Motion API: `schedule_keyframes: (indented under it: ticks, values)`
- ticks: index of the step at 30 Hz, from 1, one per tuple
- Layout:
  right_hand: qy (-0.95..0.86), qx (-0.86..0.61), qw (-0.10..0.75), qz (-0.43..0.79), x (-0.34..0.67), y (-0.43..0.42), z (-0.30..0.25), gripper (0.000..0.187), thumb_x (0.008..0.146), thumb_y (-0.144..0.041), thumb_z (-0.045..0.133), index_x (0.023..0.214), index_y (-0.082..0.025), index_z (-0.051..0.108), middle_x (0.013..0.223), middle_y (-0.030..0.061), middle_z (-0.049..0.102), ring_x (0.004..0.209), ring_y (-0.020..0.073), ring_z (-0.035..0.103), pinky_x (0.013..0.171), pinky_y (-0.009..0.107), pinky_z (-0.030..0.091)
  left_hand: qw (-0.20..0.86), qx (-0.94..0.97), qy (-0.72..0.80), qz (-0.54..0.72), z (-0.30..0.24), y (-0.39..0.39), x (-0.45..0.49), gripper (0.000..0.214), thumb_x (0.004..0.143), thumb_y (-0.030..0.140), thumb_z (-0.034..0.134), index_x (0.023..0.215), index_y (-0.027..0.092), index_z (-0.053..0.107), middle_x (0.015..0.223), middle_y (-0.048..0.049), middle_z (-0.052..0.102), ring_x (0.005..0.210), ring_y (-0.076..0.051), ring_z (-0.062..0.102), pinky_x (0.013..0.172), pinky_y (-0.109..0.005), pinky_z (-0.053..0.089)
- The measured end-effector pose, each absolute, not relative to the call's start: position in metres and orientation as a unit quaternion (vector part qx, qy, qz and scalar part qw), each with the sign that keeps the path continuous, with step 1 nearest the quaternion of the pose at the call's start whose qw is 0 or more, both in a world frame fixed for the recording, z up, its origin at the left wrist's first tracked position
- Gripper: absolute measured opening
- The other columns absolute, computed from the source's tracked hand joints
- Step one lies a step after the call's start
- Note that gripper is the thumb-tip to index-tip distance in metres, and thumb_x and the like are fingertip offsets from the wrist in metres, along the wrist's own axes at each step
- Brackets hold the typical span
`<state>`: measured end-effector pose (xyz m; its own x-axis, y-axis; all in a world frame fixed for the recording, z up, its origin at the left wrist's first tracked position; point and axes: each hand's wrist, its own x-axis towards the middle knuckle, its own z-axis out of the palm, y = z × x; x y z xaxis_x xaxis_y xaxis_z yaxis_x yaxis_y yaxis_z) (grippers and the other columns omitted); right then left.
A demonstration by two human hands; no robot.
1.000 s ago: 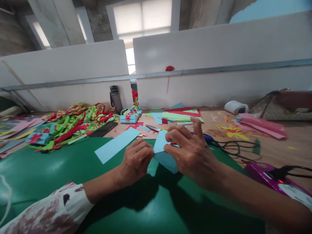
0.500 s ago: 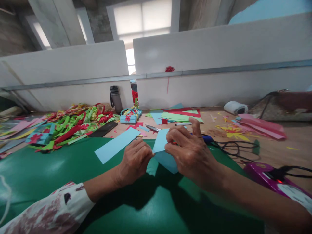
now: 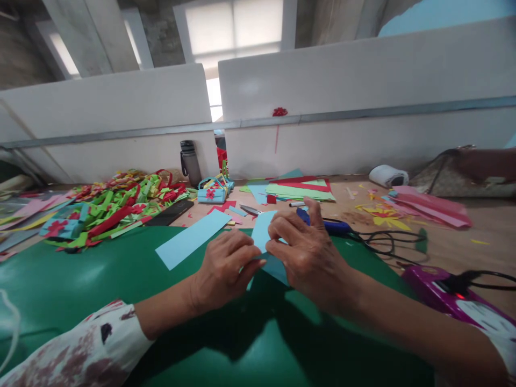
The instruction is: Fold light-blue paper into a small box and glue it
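Observation:
Both hands hold one folded light-blue paper piece (image 3: 263, 236) just above the green mat (image 3: 80, 279). My left hand (image 3: 223, 269) pinches its left lower edge with curled fingers. My right hand (image 3: 308, 252) grips its right side, fingers pressed on the top flap, covering much of the sheet. A flat light-blue paper strip (image 3: 192, 238) lies on the mat just left of my left hand, untouched.
A heap of green and red paper strips (image 3: 116, 207) lies at the left. A small blue paper basket (image 3: 213, 191), a grey bottle (image 3: 191, 161), scissors (image 3: 249, 209), stacked coloured sheets (image 3: 300, 188), a blue pen (image 3: 322, 223), black cables (image 3: 382, 242) and a purple tool (image 3: 443, 290) sit around.
Both hands came closer together and slightly lower. The blue paper's upper flap is pressed down flatter between them; my left fingers now reach further over its edge.

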<state>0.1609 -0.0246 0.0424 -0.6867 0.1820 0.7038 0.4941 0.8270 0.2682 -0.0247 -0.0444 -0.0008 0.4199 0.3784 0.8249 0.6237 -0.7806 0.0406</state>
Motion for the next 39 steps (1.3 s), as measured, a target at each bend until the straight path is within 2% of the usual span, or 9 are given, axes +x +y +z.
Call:
schedule_keyframes:
  ticks: [6,13,16,21,26,30,32,35,39]
  values:
    - [-0.888,-0.176,0.386,-0.178,0.158,-0.027,0.039,0.031,0.086,-0.004,0.039,0.065,-0.016,0.059,0.075,0.0028,0.057,0.08,0.0164,0.053,0.095,0.049,0.025,0.062,-0.826,-0.34,-0.445,-0.003,-0.046,-0.022,0.013,0.084,0.011,0.051,0.073,0.016,0.057,0.071,-0.0028,0.056,0.066,-0.013,0.049,0.06,-0.025,0.038]
    - [-0.847,-0.232,0.469,-0.094,0.179,-0.019,0.051,0.012,0.086,-0.012,0.051,0.079,-0.018,0.058,0.085,0.0031,0.063,0.088,0.0179,0.058,0.095,0.047,0.029,-0.06,-0.742,-0.432,-0.509,0.002,-0.038,-0.037,0.012,0.085,0.014,0.048,0.074,0.016,0.051,0.064,0.0015,0.05,0.056,-0.009,0.046,0.054,-0.021,0.039]
    - [-0.864,-0.231,0.442,-0.066,0.193,-0.013,0.041,0.012,0.087,-0.017,0.049,0.096,-0.019,0.057,0.096,0.0077,0.064,0.1,0.0228,0.056,0.092,0.046,0.035,-0.131,-0.715,-0.459,-0.511,0.0,-0.037,-0.046,0.01,0.086,0.016,0.048,0.077,0.016,0.05,0.06,0.0021,0.052,0.053,-0.01,0.05,0.051,-0.02,0.04]
    - [-0.907,-0.262,0.33,-0.022,0.205,-0.005,0.028,0.034,0.088,-0.02,0.046,0.123,-0.017,0.047,0.126,0.0134,0.054,0.126,0.0293,0.038,0.101,0.055,0.026,-0.23,-0.704,-0.459,-0.491,-0.001,-0.033,-0.06,0.009,0.084,0.021,0.049,0.077,0.016,0.05,0.063,-0.0001,0.059,0.06,-0.013,0.058,0.059,-0.024,0.047]
    - [-0.922,-0.274,0.271,0.038,0.204,-0.003,0.031,0.025,0.087,-0.015,0.047,0.11,-0.019,0.056,0.124,0.0109,0.056,0.128,0.0279,0.037,0.102,0.055,0.022,-0.282,-0.712,-0.448,-0.46,-0.002,-0.028,-0.06,0.01,0.082,0.024,0.051,0.076,0.016,0.052,0.065,-0.0007,0.061,0.063,-0.014,0.06,0.063,-0.027,0.05]
    - [-0.93,-0.243,0.262,0.086,0.201,-0.004,0.032,0.013,0.086,-0.013,0.048,0.079,-0.018,0.057,0.11,0.009,0.062,0.118,0.024,0.047,0.099,0.051,0.024,-0.282,-0.71,-0.463,-0.449,0.002,-0.03,-0.06,0.011,0.081,0.026,0.054,0.076,0.016,0.053,0.068,-0.0009,0.061,0.064,-0.016,0.061,0.064,-0.029,0.051]
    - [-0.932,-0.233,0.267,0.081,0.2,-0.005,0.032,0.014,0.086,-0.011,0.047,0.078,-0.017,0.056,0.106,0.0088,0.063,0.114,0.0223,0.049,0.098,0.049,0.025,-0.225,-0.714,-0.478,-0.46,0.011,-0.034,-0.061,0.014,0.078,0.026,0.06,0.088,0.017,0.056,0.084,-0.0039,0.064,0.079,-0.019,0.062,0.073,-0.032,0.05]
    - [-0.939,-0.232,0.249,0.044,0.198,-0.007,0.033,0.016,0.084,-0.006,0.045,0.077,-0.016,0.055,0.104,0.0078,0.064,0.111,0.0223,0.051,0.098,0.053,0.022,-0.045,-0.786,-0.445,-0.428,0.029,-0.042,-0.057,0.051,0.074,0.031,0.07,0.12,0.02,0.051,0.123,-0.0114,0.054,0.116,-0.027,0.048,0.098,-0.044,0.037]
    - [-0.949,-0.228,0.218,-0.019,0.194,-0.012,0.035,0.016,0.082,-0.004,0.047,0.078,-0.017,0.057,0.106,0.006,0.063,0.116,0.0236,0.046,0.1,0.057,0.018,-0.039,-0.903,-0.351,-0.244,0.037,-0.043,-0.039,0.062,0.069,0.029,0.076,0.125,0.026,0.049,0.123,-0.0091,0.057,0.12,-0.027,0.045,0.106,-0.052,0.021]
